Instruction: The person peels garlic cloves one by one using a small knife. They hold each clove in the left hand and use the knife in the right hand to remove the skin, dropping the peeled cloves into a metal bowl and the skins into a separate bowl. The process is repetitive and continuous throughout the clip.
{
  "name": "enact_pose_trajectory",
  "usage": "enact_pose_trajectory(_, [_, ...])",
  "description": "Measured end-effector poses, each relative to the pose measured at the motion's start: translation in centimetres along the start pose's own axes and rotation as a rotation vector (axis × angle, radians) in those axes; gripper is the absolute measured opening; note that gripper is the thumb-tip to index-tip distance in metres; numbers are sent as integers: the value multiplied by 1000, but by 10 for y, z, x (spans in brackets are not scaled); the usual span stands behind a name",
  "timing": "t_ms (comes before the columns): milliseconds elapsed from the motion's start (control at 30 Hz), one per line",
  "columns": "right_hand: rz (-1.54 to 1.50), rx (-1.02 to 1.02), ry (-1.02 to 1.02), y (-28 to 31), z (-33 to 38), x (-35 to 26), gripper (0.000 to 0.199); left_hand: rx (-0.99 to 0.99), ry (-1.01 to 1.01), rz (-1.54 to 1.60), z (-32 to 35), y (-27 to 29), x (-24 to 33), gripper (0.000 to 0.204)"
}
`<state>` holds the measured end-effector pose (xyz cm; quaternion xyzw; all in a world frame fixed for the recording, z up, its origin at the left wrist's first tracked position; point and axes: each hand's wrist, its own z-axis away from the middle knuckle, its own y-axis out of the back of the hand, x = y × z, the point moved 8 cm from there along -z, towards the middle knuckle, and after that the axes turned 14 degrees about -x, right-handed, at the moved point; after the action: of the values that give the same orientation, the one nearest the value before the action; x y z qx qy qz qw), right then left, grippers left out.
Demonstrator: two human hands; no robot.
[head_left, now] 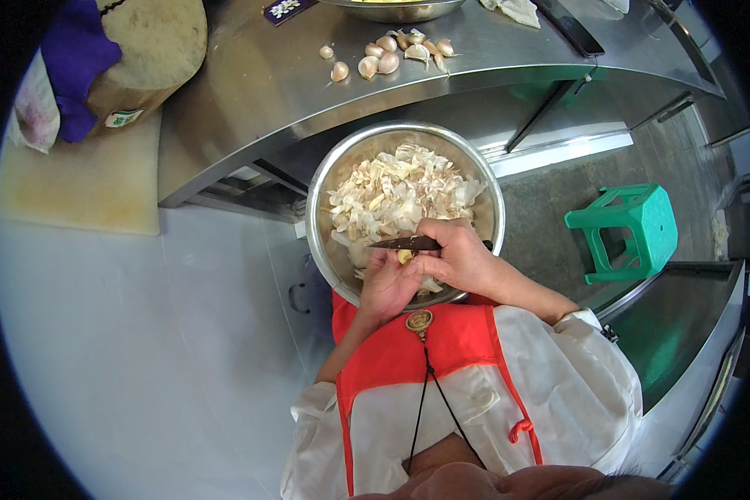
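I saw a pale yellow garlic clove (404, 256) pinched in the fingertips of the left hand (387, 287), just above the near rim of a steel bowl (321, 187). The clove looked small, smooth and partly bare; how much skin was left on it I could not tell. The right hand (458, 258) was clenched on a small dark-bladed knife (404, 243), the blade lying level and touching the clove. The bowl was heaped with papery white and tan garlic skins (392, 196). Beyond it, on the steel counter (250, 83), a loose cluster of unpeeled cloves (387, 54) lay well apart from the hands. To the right a green plastic stool (629, 229) stood on the floor.
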<state>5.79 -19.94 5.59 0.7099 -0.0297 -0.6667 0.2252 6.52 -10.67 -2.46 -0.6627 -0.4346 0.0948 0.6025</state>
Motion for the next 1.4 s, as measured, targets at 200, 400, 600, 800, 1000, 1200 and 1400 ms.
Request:
enact_pose_trajectory(200, [91, 21, 57, 0, 0, 4, 34, 41, -14, 26, 5, 11, -8, 27])
enact_pose_trajectory(400, [125, 25, 76, 0, -1, 4, 33, 73, -58, -23, 2, 5, -4, 24])
enact_pose_trajectory(600, [175, 72, 68, -2, 0, 0, 33, 4, -100, -90, -2, -5, 3, 17])
enact_pose_trajectory(800, [208, 71, 63, -4, -1, 1, 34, 111, -74, -98, 1, 3, 1, 14])
enact_pose_trajectory(1000, [235, 142, 41, -9, -2, 0, 34, 150, -52, -104, 4, 8, 2, 14])
enact_pose_trajectory(1200, [101, 78, 77, -16, -5, -3, 26, 362, -148, -127, 11, 16, 13, 19])
enact_pose_trajectory(1400, [18, 203, -72, -3, 5, 21, 23, 164, -190, -13, 0, 8, 28, 20])
